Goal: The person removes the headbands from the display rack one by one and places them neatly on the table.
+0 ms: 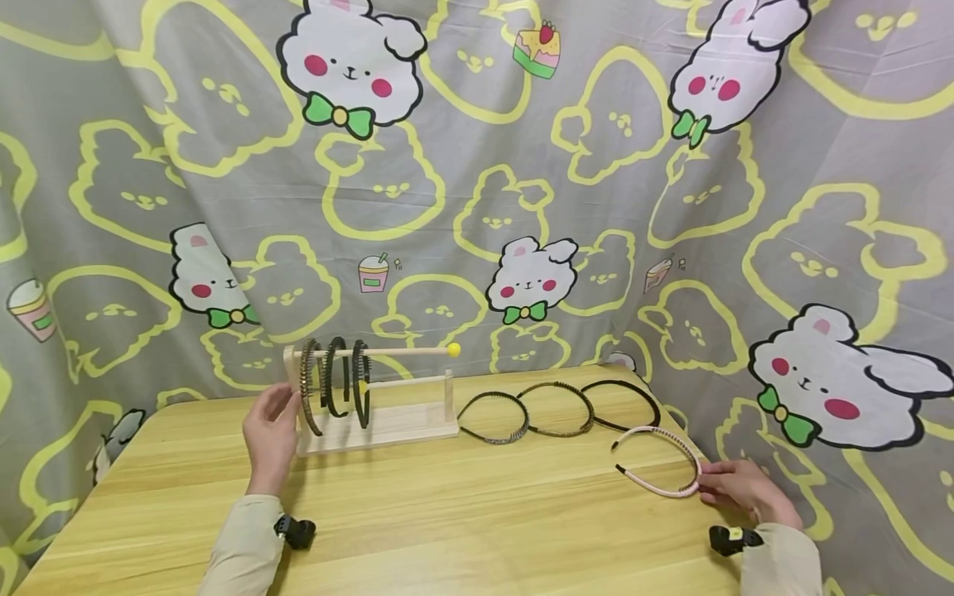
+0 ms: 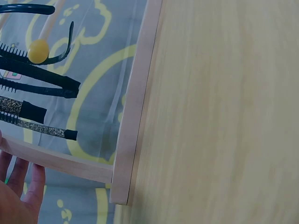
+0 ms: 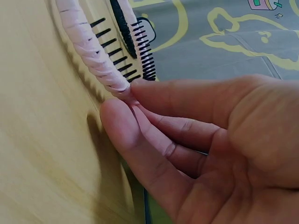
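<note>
Between its thumb and fingertips, my right hand [image 1: 741,488] pinches a pink wrapped headband [image 1: 659,492] with a row of black comb teeth, its dark-tipped ends pointing left. In the right wrist view the fingertips meet on the pink wrapping [image 3: 88,51]. Over at the left, my left hand [image 1: 272,434] holds the end upright of a wooden headband stand [image 1: 387,431]; in the left wrist view its fingers [image 2: 35,184] lie along that post, the thumb hidden. A glittery brown headband [image 1: 306,389] and two dark toothed headbands [image 1: 333,389] hang on the stand's upper rod.
Three more headbands lie in a row right of the stand: a silvery one [image 1: 508,439], a brown one [image 1: 589,414] and a black one [image 1: 652,406]. A yellow ball [image 1: 454,350] caps the upper rod. Patterned curtain [image 1: 462,108] surrounds the wooden table [image 1: 447,530].
</note>
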`<action>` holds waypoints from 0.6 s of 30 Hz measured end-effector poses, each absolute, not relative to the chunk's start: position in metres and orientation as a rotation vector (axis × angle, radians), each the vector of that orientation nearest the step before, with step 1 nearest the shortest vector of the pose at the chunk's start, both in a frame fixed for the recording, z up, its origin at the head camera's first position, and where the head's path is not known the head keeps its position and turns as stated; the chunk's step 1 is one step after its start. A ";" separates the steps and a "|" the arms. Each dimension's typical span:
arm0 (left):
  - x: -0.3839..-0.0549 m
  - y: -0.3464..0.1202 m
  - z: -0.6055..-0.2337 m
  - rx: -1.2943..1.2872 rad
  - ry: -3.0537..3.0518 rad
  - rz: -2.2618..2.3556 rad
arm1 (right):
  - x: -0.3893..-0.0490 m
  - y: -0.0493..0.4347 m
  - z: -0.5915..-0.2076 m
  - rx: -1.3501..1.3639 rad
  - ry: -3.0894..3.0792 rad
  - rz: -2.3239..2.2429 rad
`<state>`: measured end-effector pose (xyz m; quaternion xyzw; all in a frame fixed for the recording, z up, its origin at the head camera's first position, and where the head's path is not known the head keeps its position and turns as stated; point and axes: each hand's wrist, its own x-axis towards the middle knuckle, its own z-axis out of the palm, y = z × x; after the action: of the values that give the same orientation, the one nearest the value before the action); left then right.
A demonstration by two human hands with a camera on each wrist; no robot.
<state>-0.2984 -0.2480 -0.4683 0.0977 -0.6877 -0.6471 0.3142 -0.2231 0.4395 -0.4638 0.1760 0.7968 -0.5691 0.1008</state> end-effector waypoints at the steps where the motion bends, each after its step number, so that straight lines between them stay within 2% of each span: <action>1: -0.298 -0.248 -0.468 0.260 -1.816 -1.704 | -0.223 0.440 -0.464 0.525 2.351 -1.681; 18: -0.299 -0.248 -0.467 0.260 -1.801 -1.725 | -0.226 0.443 -0.466 0.537 2.427 -1.632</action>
<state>-0.2986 -0.2480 -0.4674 0.0984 -0.6825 -0.6537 0.3119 -0.2264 0.4429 -0.4663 0.1801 0.8133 -0.5468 0.0841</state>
